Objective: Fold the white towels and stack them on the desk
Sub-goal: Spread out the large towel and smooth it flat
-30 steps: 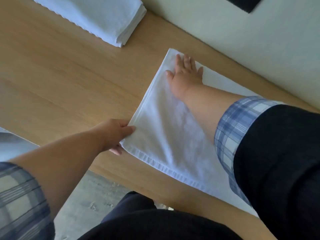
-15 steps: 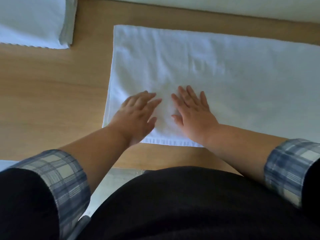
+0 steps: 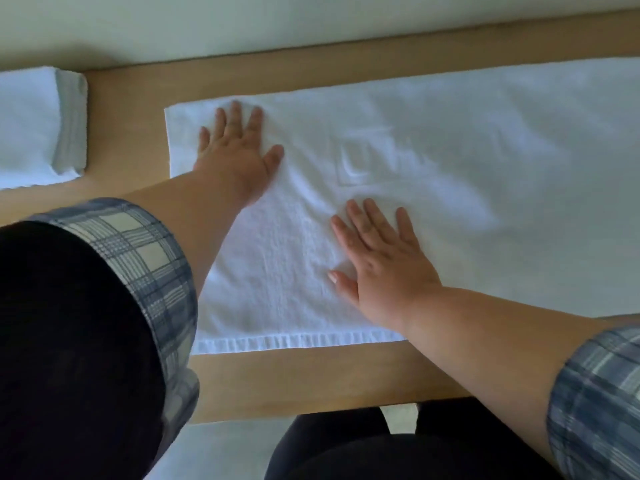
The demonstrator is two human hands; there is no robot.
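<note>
Likely trouble on the desk (image 3: 121, 109): uneven pressing could drag the towel (image 3: 485, 209) askew toward the near edge and leave corners mismatched at the next fold; could also trap a crease under a palm and fold it in for good; might end in a lopsided piece, unfit to sit square on the stack (image 3: 31, 126) at far left. Spread flat and lengthwise across the desk, right end running out of view, far edge close to the wall. White terry, probably soft and limp, faintly rumpled toward the middle. Stack well apart from the towel, neatly folded, several layers showing along its right side. Left hand (image 3: 235, 150) flat near the towel's far left corner, fingers straight and spread, gripping nothing. Right hand (image 3: 381, 265) flat nearer the body and further right, fingers likewise straight, slightly spread, holding nothing. Checked cuffs (image 3: 145, 258) rolled up both forearms. Square embossed mark (image 3: 374, 157) on the towel between the hands and beyond; ribbed hem (image 3: 294, 341) along the near edge.
</note>
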